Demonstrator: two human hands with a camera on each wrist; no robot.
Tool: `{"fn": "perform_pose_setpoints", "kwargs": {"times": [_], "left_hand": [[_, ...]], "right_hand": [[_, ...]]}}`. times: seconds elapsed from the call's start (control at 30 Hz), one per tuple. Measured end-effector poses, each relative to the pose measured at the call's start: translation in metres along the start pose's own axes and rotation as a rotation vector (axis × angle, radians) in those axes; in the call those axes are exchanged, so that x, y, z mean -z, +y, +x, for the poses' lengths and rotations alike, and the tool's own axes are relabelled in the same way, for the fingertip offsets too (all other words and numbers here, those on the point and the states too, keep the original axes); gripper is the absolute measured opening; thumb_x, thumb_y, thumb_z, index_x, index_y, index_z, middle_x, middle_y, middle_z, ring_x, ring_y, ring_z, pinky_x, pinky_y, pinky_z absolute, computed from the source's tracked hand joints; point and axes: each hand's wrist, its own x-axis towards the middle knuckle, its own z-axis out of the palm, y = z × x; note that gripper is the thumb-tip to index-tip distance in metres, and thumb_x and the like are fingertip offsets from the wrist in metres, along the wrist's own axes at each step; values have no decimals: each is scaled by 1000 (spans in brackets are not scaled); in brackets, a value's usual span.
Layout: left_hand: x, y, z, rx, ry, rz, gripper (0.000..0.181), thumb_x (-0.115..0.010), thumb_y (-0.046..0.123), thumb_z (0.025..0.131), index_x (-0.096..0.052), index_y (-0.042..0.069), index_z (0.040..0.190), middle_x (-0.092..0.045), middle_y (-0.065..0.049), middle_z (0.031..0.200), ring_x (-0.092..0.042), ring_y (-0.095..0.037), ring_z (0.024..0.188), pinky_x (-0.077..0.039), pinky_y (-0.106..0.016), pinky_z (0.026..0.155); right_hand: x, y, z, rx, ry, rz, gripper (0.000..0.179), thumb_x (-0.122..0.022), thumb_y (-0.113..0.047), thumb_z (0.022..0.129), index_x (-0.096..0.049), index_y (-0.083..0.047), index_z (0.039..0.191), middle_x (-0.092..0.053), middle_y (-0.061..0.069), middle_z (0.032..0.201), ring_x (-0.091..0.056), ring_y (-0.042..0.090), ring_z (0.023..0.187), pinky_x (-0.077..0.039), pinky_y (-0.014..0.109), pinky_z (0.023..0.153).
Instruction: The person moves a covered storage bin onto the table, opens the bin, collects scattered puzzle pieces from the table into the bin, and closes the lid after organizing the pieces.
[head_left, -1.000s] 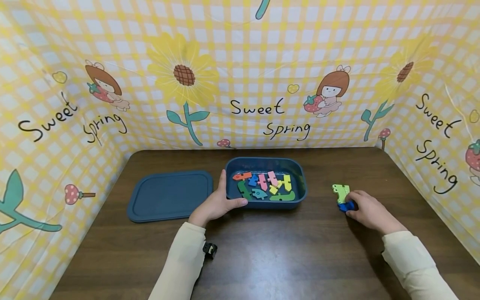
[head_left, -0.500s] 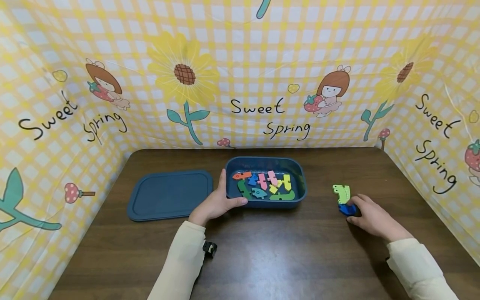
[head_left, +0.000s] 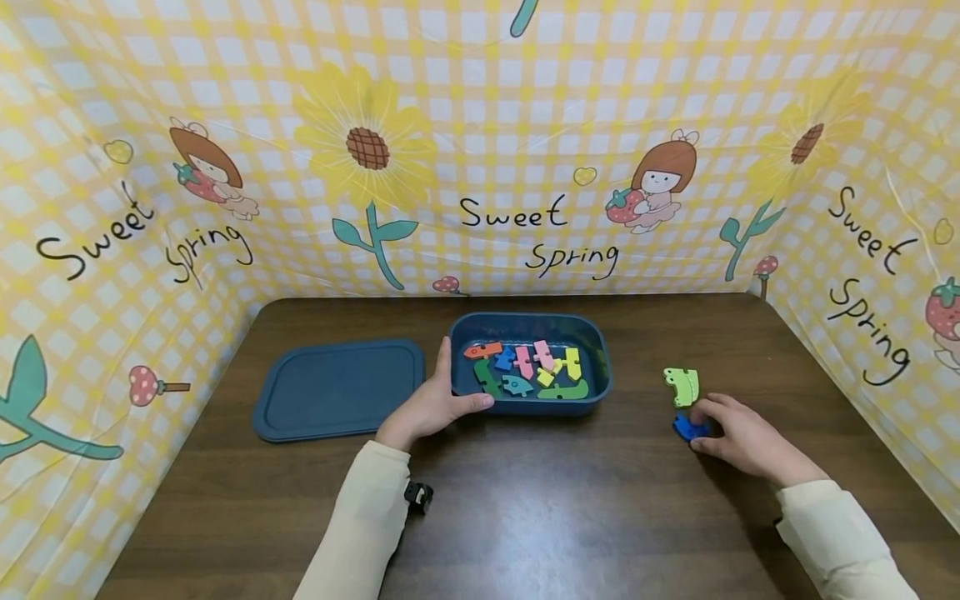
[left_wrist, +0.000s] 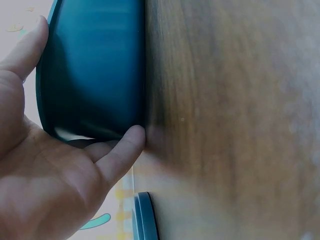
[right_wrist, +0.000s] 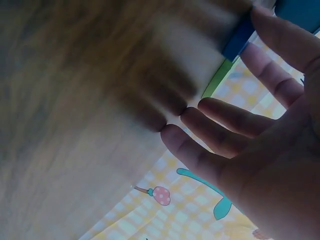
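My left hand [head_left: 431, 411] holds the left end of a dark blue plastic box [head_left: 535, 407], thumb along its front and fingers round its end. The left wrist view shows the palm [left_wrist: 55, 175] close against the box wall [left_wrist: 95, 65]. Several coloured puzzle pieces lie in the box, such as an orange one [head_left: 482, 350] and a yellow one [head_left: 573, 363]. On the right, my right hand [head_left: 738, 433] pinches a small blue puzzle piece [head_left: 684, 428] between thumb and forefinger, low at the table. Just behind it lies a light green animal-shaped piece [head_left: 683, 386], with a narrow gap between them.
A dark blue lid [head_left: 339, 390] lies flat left of the box. The wooden table [head_left: 555, 508] ends at a yellow checked cloth [head_left: 502, 108] hung at the back and both sides.
The right hand has drawn the blue piece slightly towards the front, and a gap now shows between it and the green piece. The left hand and box have stayed put.
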Motion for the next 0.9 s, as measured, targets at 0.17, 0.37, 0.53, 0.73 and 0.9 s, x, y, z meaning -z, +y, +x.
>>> {"fn": "perform_pose_setpoints", "kwargs": {"times": [0.17,0.37,0.53,0.73,0.9], "left_hand": [[0,2,-1,5,1,9,122,-73,52,90,23,23,159,-13,-21,166,-62,-34,106,-48,-55,95],[-1,3,-2,6,3,5,121,-73,51,90,23,22,159,-10,-20,166,-60,-36,111,-47,-56,97],[0,4,-2,8,4,5,121,-73,51,90,23,22,159,-11,-20,166,-62,-34,106,-50,-53,93],[0,4,-3,5,1,1,121,-73,51,90,22,22,159,-14,-22,165,-63,-33,103,-49,-53,93],[0,4,-2,0,-3,-6,121,-73,51,90,21,19,160,-15,-23,165,-62,-35,107,-47,-56,96]], "right_hand": [[1,1,0,-7,-35,3,27,-86,-20,80,-62,-16,91,-51,0,91,-49,20,81,-43,38,70],[0,4,-2,11,-50,0,28,-88,-13,78,-63,-15,91,-51,0,92,-49,20,82,-43,39,70],[-1,4,-3,29,-34,-5,29,-87,-6,77,-63,-17,90,-54,1,95,-52,22,85,-46,43,74],[-1,4,-3,23,-28,-6,27,-87,-8,77,-64,-16,90,-56,3,97,-54,24,87,-47,46,76],[0,2,-3,9,-21,3,26,-87,-12,79,-64,-15,90,-58,7,101,-56,27,90,-48,48,77]]}}
